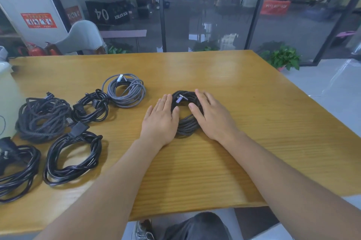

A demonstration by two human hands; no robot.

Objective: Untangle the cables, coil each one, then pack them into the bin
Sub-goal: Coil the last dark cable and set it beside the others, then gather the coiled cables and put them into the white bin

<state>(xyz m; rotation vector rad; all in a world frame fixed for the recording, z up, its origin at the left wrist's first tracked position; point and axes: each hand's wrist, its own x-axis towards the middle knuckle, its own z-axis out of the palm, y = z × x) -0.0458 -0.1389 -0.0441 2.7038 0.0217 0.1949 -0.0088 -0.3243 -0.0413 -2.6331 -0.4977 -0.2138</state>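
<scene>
Six coils made, none packed yet

My left hand (161, 117) and right hand (210, 115) lie flat, fingers straight, pressing the sixth, a dark braided cable (186, 123), at table (234, 152) centre; five coils (125, 90) wait toward nine o'clock (the bin may be that pale container (7, 95), cut off).

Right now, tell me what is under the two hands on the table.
A dark braided cable coil lies under both flat hands: the left hand covers its left edge, the right hand its right side. A connector shows at the top; the covered loops cannot be seen.
</scene>
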